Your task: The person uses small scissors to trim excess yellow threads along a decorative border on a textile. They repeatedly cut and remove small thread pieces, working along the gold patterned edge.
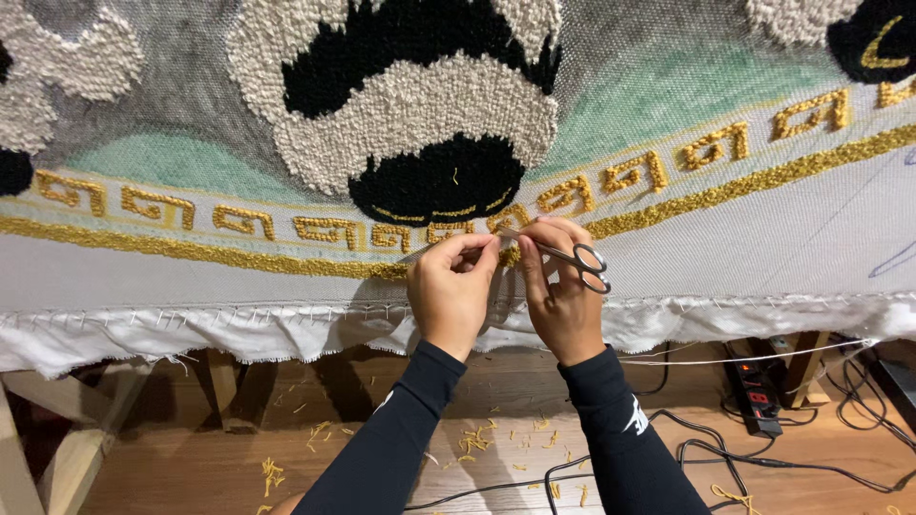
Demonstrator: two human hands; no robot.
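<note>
Right hand (563, 296): closed around a pair of small steel scissors (563, 254), fingers threaded through the loop handles. Handles are seen at the right, beside the knuckles; blades run left and slightly upward. Long axis of the scissors is close to horizontal, tips aimed toward the left hand and the gold band. Whether the blades are parted cannot be told.

Left hand (450, 291): fingers curled, thumb and forefinger pinched together on something at the cloth surface, just beside the scissor tips. What is pinched is too small to be made out. The two hands are held close together, nearly touching at the fingertips. Both forearms are covered by dark long sleeves (401, 429).

Work surface: a tufted rug (420, 105) stretched on backing cloth, hung upright in front of the hands. A gold yarn border stripe (191, 250) is crossed by the hands; above it a row of gold key-pattern motifs (243, 221) is seen. Higher up, cream and black loop-pile shapes are set against grey and pale green ground. A white frayed fabric edge (191, 329) is stapled along the bottom.

Below: wooden frame legs (224, 381) on a wooden floor (496, 401), scattered with gold yarn clippings (474, 441). Black cables (725, 458) and a power strip (759, 393) lie to the right.
</note>
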